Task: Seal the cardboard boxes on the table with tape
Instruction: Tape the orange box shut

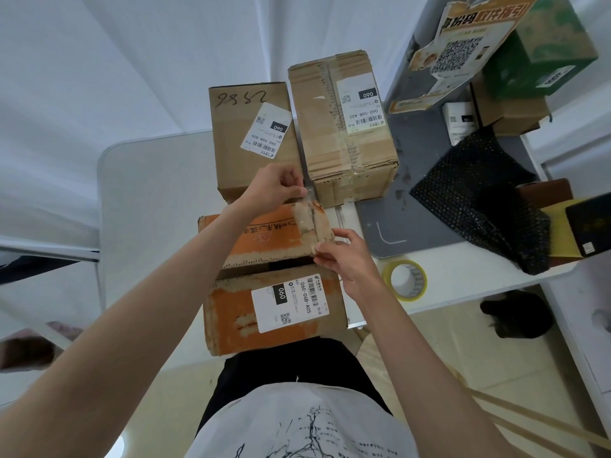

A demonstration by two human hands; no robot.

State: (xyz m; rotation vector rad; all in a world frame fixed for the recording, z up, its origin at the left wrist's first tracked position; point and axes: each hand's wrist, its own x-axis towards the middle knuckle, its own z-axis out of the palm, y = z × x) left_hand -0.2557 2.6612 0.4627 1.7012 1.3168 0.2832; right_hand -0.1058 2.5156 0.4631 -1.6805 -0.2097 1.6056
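An orange cardboard box lies on the white table right in front of me, its two top flaps apart with a dark gap between them. A strip of clear tape runs over the far flap. My left hand pinches the far end of that strip at the flap's back edge. My right hand pinches its near end at the flap's front right corner. A roll of yellowish tape lies on the table to the right of my right hand.
Two brown boxes with labels stand behind: a plain one and a taped one. A grey mat, black bubble wrap and more boxes fill the right side. The table's edge runs close to my body.
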